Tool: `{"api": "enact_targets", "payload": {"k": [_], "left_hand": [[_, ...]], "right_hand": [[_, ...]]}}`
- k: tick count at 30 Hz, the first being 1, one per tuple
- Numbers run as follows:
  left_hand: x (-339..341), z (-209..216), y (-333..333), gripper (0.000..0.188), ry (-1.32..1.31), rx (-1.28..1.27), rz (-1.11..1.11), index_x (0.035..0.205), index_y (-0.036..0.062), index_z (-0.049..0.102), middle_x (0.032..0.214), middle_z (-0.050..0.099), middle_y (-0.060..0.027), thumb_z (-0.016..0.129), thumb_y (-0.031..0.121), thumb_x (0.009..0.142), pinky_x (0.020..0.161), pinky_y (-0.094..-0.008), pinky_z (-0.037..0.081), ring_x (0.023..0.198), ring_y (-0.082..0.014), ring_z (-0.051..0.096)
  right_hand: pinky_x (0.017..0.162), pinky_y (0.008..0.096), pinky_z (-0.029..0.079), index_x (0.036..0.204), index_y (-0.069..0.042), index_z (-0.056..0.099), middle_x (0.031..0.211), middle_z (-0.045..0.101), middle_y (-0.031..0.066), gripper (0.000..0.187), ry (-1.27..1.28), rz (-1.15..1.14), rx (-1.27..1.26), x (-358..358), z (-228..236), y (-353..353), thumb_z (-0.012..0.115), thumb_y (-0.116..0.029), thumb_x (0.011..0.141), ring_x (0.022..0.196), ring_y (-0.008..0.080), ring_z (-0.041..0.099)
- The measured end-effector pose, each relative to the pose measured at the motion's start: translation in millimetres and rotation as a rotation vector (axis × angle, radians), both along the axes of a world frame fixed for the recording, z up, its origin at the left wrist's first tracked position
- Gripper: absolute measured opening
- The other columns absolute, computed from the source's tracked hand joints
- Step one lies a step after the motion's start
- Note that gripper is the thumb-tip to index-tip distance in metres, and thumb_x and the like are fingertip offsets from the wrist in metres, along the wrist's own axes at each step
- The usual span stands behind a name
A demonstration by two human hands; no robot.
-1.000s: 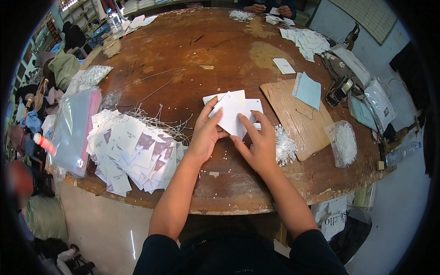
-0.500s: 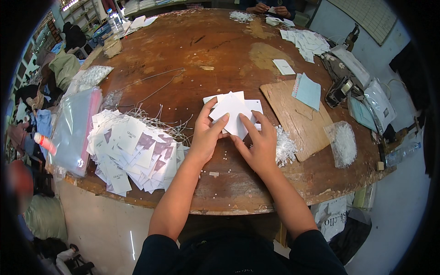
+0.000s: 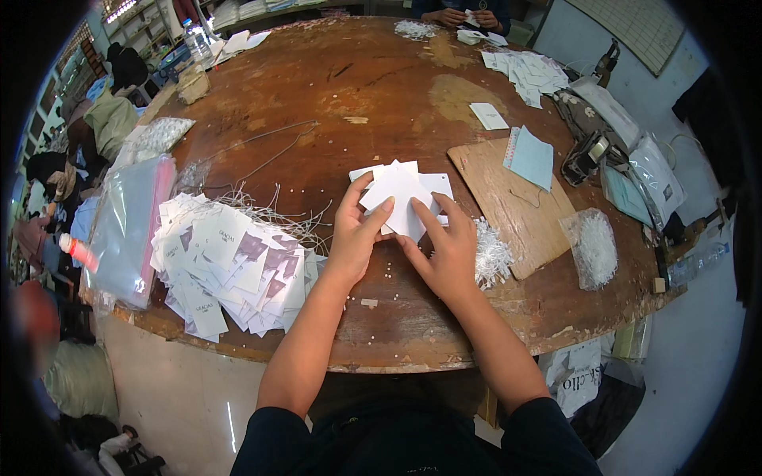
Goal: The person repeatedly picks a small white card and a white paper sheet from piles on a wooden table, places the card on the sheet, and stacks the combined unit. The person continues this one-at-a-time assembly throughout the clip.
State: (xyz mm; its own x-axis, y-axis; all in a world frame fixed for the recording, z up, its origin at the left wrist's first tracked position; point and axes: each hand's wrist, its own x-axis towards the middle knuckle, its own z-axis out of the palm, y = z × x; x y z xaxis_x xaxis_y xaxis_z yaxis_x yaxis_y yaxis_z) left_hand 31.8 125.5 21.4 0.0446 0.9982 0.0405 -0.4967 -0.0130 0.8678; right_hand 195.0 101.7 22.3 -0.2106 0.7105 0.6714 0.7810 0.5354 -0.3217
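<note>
Several white paper tags (image 3: 397, 197) are fanned in a loose stack over the table in front of me. My left hand (image 3: 354, 238) is closed on the stack's left side, thumb on top and the other fingers partly hidden beneath. On the right side, my right hand (image 3: 449, 250) grips the same stack, with a fingertip pressing the top tag near its right edge. A small dark hole shows in the corner of one tag at the right. Next to my right hand lies a bundle of white plastic tag strings (image 3: 494, 255).
To the left is a heap of printed tags (image 3: 226, 266) with white strings (image 3: 274, 208), beside clear plastic bags (image 3: 127, 230). A wooden board (image 3: 508, 210) carries a light blue notebook (image 3: 529, 159). A bag of white strings (image 3: 595, 247) lies right. Across the table, another person's hands (image 3: 460, 17) hold something small.
The whole view has shifted very slightly. Both hands keep their hold on the tags, and the stack looks almost the same.
</note>
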Motion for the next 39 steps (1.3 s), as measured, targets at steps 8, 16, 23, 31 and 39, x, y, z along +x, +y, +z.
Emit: {"api": "enact_targets", "payload": {"k": [8, 16, 23, 31, 39], "left_hand": [[3, -7, 4, 0.05, 0.033, 0.062, 0.129, 0.14, 0.0032, 0.045, 0.124, 0.059, -0.0119, 0.065, 0.009, 0.095, 0.088, -0.0296, 0.055, 0.109, -0.016, 0.06], [-5, 0, 4, 0.047, 0.055, 0.052, 0.187, 0.138, 0.0029, 0.046, 0.128, 0.059, -0.0115, 0.062, 0.006, 0.094, 0.096, -0.0338, 0.05, 0.115, -0.017, 0.058], [-3, 13, -3, 0.047, 0.062, 0.102, 0.177, 0.137, 0.0032, 0.047, 0.127, 0.058, -0.0113, 0.063, 0.006, 0.093, 0.097, -0.0339, 0.048, 0.115, -0.0175, 0.057], [-8, 23, -36, 0.049, 0.023, 0.121, 0.102, 0.137, 0.0016, 0.047, 0.127, 0.058, -0.0118, 0.065, 0.006, 0.092, 0.099, -0.0339, 0.046, 0.117, -0.0177, 0.057], [-1, 13, -54, 0.05, -0.007, 0.079, -0.044, 0.137, 0.0015, 0.046, 0.125, 0.06, -0.0114, 0.066, 0.007, 0.091, 0.097, -0.0336, 0.048, 0.115, -0.0178, 0.058]], "right_hand": [[0.092, 0.0464, 0.039, 0.131, -0.009, 0.061, 0.131, 0.054, 0.0161, 0.057, 0.039, 0.053, -0.004, 9, -1, 1, 0.077, -0.028, 0.08, 0.108, 0.0325, 0.055], [0.077, 0.0423, 0.047, 0.094, -0.005, 0.073, 0.094, 0.07, 0.012, 0.022, 0.029, -0.427, -0.239, 95, -3, 15, 0.073, -0.025, 0.085, 0.087, 0.0336, 0.064], [0.08, 0.0444, 0.043, 0.09, -0.007, 0.074, 0.088, 0.07, 0.0107, 0.013, -0.015, -0.43, -0.215, 90, -24, 9, 0.071, -0.019, 0.086, 0.087, 0.0294, 0.064], [0.072, 0.0288, 0.049, 0.099, 0.004, 0.069, 0.084, 0.069, 0.0075, 0.017, 0.608, -0.279, -0.066, 97, 8, -4, 0.065, -0.012, 0.096, 0.078, 0.0139, 0.063], [0.073, 0.0246, 0.049, 0.103, 0.004, 0.069, 0.089, 0.07, 0.009, 0.018, 0.826, -0.092, -0.21, 82, 27, 0, 0.061, -0.012, 0.098, 0.083, 0.0099, 0.063]]}}
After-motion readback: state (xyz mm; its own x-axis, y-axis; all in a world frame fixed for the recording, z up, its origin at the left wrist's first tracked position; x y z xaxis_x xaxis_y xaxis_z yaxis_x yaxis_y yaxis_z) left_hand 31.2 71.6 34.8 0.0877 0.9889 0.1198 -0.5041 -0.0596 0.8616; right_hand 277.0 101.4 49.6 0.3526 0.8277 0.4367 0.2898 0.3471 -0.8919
